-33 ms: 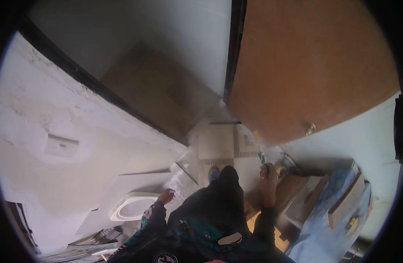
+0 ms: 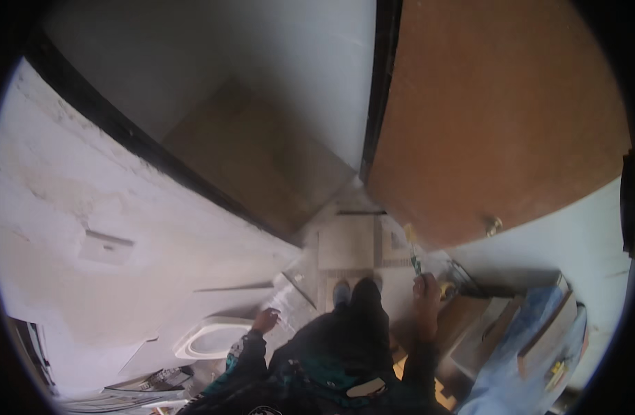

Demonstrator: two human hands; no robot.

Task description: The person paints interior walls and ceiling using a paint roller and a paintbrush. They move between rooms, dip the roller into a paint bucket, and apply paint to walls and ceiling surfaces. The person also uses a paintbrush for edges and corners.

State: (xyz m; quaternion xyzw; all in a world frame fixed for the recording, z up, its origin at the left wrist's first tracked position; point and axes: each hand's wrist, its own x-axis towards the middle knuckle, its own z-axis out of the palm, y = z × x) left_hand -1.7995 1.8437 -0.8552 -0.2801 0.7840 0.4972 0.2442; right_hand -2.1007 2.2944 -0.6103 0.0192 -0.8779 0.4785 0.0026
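Observation:
My right hand (image 2: 426,287) is closed around a slim brush-like tool (image 2: 414,250) with a yellowish head and a green-and-white handle. The tool points away from me, over the floor near the orange-brown door (image 2: 497,124). Low on the left, my left hand (image 2: 266,320) hangs with its fingers curled. A small pale spot shows at its fingertips; it is too small to name. Beside that hand, a white oval ring like a toilet seat (image 2: 186,346) leans by the wall. My feet stand on the tiled floor (image 2: 345,250).
A dark frame edge (image 2: 144,149) borders the opening ahead, with a brown floor area (image 2: 255,159) beyond. On the right are wooden boards (image 2: 545,332), a blue sheet (image 2: 500,370) and a yellow item (image 2: 556,373). The left wall (image 2: 68,187) is patchy, with a switch plate (image 2: 106,247).
The view has shifted, so the floor and both hands sit lower in the picture. The tool in my right hand has swung out and shows more of its length.

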